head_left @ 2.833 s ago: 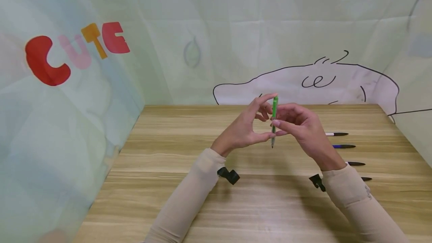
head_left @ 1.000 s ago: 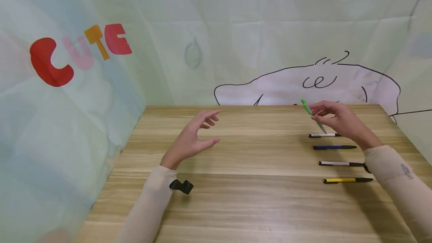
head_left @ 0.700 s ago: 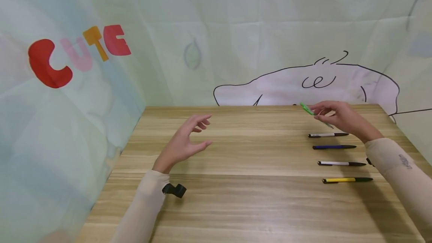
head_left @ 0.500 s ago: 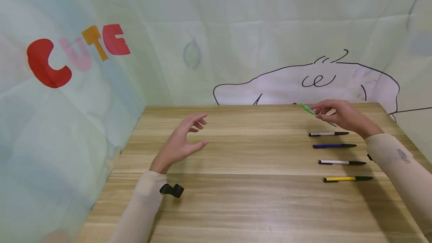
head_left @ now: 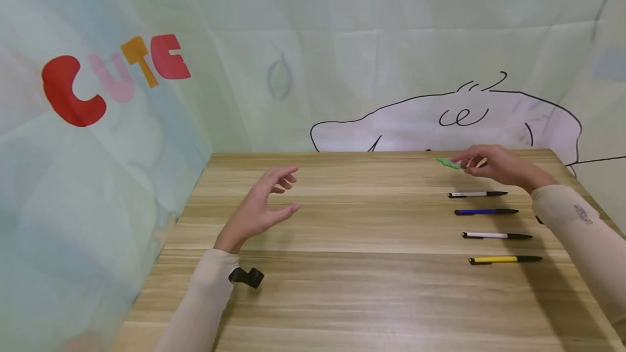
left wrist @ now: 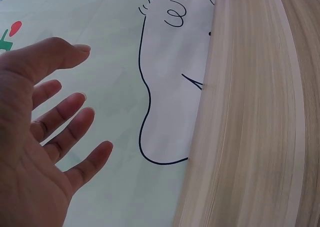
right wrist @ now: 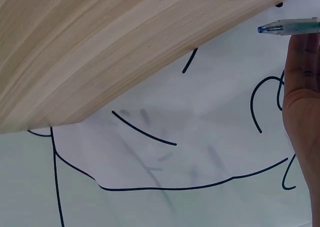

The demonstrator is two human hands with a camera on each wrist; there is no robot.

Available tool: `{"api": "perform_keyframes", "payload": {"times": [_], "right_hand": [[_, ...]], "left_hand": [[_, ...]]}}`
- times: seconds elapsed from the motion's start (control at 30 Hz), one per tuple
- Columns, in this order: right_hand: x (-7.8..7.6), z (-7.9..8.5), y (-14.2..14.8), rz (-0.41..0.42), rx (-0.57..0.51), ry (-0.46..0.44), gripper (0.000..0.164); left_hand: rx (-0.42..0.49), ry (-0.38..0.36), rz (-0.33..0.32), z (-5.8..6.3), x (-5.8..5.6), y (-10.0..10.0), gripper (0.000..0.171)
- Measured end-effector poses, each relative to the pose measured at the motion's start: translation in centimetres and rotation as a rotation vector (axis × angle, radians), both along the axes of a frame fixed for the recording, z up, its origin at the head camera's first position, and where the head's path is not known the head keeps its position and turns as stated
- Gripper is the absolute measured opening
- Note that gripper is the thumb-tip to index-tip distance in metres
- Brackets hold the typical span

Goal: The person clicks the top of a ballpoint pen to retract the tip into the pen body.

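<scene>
My right hand point(head_left: 499, 166) pinches a green pen point(head_left: 448, 163) between thumb and fingers near the table's far right edge. The pen lies almost level, its green end to the left; in the right wrist view its clear tip point(right wrist: 285, 27) sticks out past the fingers. Just in front of that hand is a white pen with a black grip point(head_left: 471, 194). My left hand point(head_left: 259, 205) hovers over the left half of the table, thumb and fingers apart, holding nothing. The left wrist view shows the same hand point(left wrist: 45, 132) with its fingers loosely bent.
Below the nearest white pen lie a blue pen point(head_left: 479, 212), a second white pen point(head_left: 489, 236) and a yellow pen point(head_left: 499, 260), roughly parallel in a column. A printed cloth backdrop point(head_left: 293, 58) stands behind the wooden table point(head_left: 342, 297) and at its left.
Both hands held the green pen upright at first. The left hand let go and drew back left; the right carried the pen right, then tipped it nearly level and lowered it slightly.
</scene>
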State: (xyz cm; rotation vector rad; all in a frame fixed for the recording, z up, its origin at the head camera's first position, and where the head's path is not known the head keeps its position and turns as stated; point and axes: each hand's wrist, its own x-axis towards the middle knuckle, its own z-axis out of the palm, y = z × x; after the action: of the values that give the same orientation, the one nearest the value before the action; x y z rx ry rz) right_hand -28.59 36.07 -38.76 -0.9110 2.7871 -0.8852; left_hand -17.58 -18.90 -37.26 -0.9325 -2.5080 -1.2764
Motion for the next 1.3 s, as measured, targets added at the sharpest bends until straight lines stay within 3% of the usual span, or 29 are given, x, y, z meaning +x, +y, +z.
{"api": "perform_keyframes", "payload": {"times": [0.17,0.37,0.57,0.93,1.17,1.3], "right_hand": [[-0.2,-0.2,0.6,0.009,0.045,-0.051,0.034],[-0.4,-0.8,0.8,-0.007,0.094,-0.105,0.034],[-0.6,-1.4,0.9,0.06,0.148,-0.068,0.034],[-0.5,-2.3,1.6,0.086,0.199,0.021,0.033],[-0.7,-3.1,1.9,0.072,0.222,0.045,0.032],[-0.8,-3.4,2.1,0.026,0.258,0.012,0.033]], "left_hand": [[0.0,-0.003,-0.005,1.3,1.1,0.2,0.071],[-0.001,-0.012,-0.013,1.3,1.2,0.1,0.07],[0.006,-0.022,-0.021,1.2,1.3,0.0,0.071],[0.007,-0.016,-0.018,1.1,1.1,-0.1,0.071],[-0.002,-0.014,-0.014,1.0,1.1,-0.1,0.072],[0.006,-0.026,-0.012,0.1,0.6,-0.4,0.075]]}}
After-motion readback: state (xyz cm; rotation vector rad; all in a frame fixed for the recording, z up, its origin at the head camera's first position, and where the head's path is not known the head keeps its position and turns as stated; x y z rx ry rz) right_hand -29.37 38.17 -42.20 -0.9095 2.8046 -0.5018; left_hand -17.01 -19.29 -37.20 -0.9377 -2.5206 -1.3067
